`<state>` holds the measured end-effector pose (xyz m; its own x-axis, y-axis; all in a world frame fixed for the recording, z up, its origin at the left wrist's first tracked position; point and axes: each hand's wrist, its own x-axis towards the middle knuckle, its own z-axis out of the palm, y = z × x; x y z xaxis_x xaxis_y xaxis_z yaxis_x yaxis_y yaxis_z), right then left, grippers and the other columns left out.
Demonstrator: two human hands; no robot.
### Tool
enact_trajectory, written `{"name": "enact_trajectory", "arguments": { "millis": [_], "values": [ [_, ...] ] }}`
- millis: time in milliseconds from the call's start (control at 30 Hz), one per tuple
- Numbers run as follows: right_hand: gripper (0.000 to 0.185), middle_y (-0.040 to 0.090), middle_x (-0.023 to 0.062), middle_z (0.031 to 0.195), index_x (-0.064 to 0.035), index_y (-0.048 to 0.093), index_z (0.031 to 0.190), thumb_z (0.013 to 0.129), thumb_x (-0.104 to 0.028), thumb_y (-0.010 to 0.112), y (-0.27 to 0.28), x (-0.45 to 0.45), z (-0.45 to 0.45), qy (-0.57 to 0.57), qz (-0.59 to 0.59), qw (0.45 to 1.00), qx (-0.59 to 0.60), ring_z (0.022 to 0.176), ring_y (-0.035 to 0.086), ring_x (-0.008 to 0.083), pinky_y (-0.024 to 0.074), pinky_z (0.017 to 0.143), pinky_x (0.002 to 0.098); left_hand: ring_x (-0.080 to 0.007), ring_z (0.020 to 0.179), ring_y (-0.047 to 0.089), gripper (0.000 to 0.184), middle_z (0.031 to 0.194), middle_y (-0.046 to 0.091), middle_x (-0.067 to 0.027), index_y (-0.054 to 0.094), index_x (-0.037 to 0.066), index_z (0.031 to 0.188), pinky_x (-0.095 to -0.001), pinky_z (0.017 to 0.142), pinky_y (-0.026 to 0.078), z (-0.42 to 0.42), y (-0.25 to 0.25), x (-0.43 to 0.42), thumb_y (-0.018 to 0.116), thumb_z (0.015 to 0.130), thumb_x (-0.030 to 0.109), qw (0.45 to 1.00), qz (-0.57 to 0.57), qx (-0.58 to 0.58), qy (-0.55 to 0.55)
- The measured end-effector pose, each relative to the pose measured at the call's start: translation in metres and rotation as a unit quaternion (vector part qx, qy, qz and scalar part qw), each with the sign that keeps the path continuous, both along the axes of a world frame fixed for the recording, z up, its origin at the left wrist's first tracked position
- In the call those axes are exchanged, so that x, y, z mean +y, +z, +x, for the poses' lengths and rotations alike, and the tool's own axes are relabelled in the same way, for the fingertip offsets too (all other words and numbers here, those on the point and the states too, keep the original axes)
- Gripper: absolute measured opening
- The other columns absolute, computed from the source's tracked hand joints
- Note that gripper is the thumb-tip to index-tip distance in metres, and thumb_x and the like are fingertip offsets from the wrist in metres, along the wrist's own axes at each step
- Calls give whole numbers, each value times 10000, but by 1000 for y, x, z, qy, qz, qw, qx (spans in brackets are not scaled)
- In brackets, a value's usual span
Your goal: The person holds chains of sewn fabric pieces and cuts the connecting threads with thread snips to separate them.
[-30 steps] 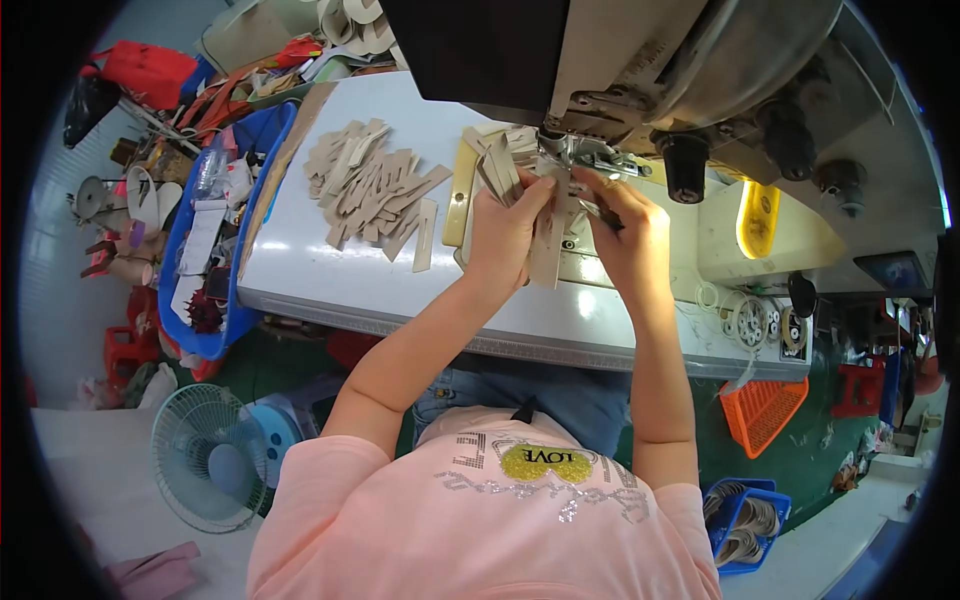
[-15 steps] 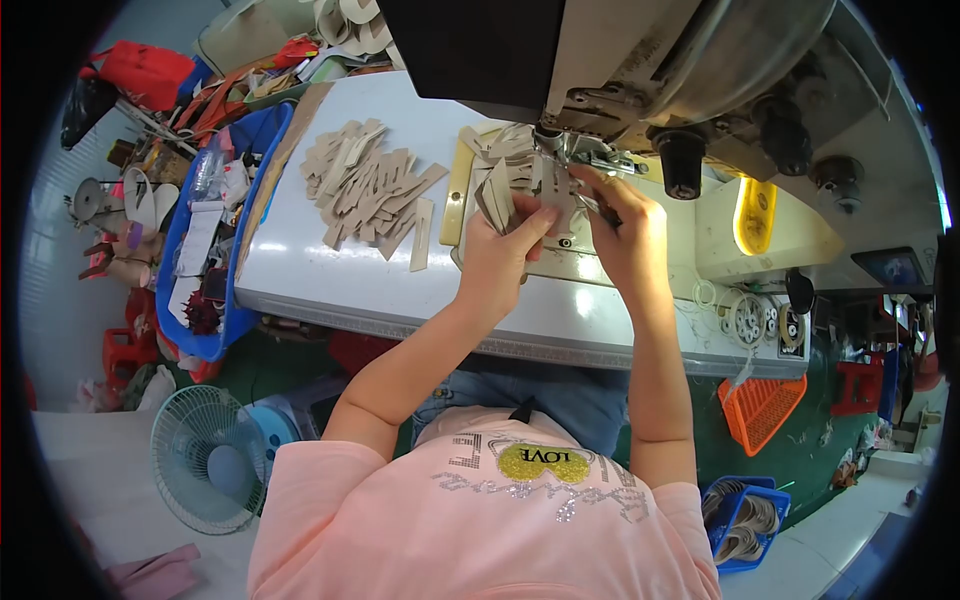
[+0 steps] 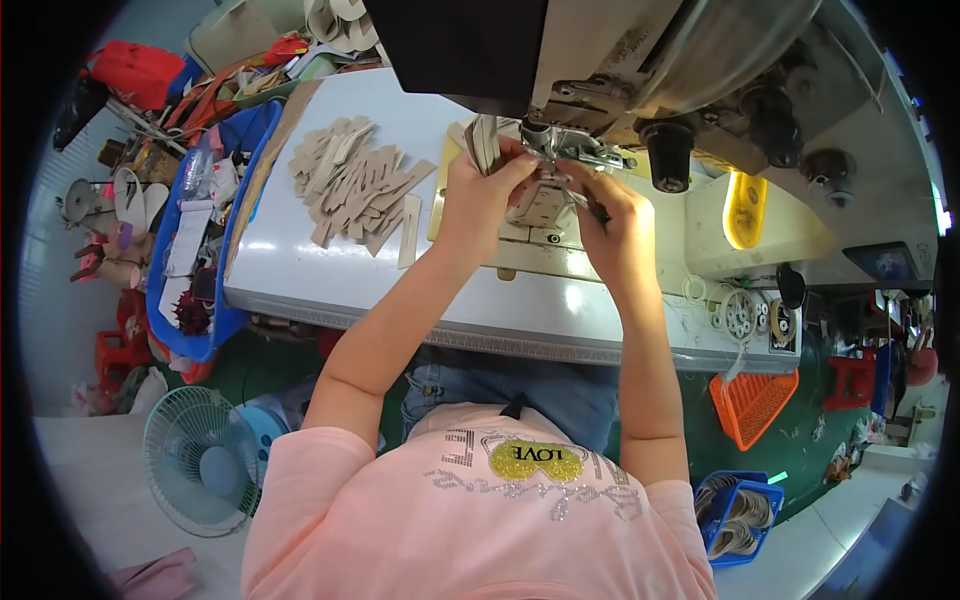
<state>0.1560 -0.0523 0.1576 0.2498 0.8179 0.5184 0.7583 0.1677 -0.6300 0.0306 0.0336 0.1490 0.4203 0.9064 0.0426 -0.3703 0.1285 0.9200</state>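
Observation:
My left hand (image 3: 482, 190) is closed around a small bundle of beige strips (image 3: 482, 142), which stand up from its fingers. Its fingertips reach in close to the needle area of the sewing machine (image 3: 590, 90). My right hand (image 3: 615, 205) is just right of the presser foot, with thumb and forefinger pinched together. A small dark item shows in its palm, too hidden to name. Below the fingertips lies the metal needle plate (image 3: 541, 206). A loose pile of beige strips (image 3: 360, 190) rests on the white table (image 3: 300, 262) to the left.
A long blue tray (image 3: 165, 300) of odds and ends borders the table at left. Yellow-edged machine parts (image 3: 744, 212) and white wheels (image 3: 738, 312) sit at right. Below are an orange basket (image 3: 750, 408), a blue crate (image 3: 735, 535) and a fan (image 3: 205, 460).
Both hands have moved up and closer together at the needle, the left one carrying its strips. More of the metal plate is now uncovered. The whole view has shifted slightly.

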Motion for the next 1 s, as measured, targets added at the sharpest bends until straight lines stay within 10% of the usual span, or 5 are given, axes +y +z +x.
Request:
{"name": "enact_trajectory", "arguments": {
  "millis": [467, 633, 1000],
  "values": [
    [320, 497, 33, 740, -21, 593, 932, 640, 110, 587, 9, -6, -30, 110, 48, 980, 161, 563, 496, 112, 382, 481, 210, -84, 484, 405, 609, 657, 482, -30, 463, 37, 1026, -213, 446, 318, -22, -24, -58, 162, 909, 553, 986, 80, 53, -137],
    [93, 548, 13, 688, 9, 560, 805, 738, 62, 596, 7, -17, -25, 129, 34, 935, 327, 564, 466, 40, 375, 502, 190, -73, 505, 407, 460, 612, 464, -9, 498, 38, 822, -215, 439, 309, -13, -27, -56, 308, 934, 443, 999, -7, -8, -49],
    [157, 632, 102, 742, -4, 608, 878, 727, 40, 596, -12, 4, -9, -2, 98, 984, 150, 688, 625, 159, 470, 625, 243, -44, 486, 415, 109, 606, 487, 20, 514, 67, 771, -192, 431, 313, -12, -6, -22, 590, 819, 127, 998, -23, 40, -46]
  ]
}}
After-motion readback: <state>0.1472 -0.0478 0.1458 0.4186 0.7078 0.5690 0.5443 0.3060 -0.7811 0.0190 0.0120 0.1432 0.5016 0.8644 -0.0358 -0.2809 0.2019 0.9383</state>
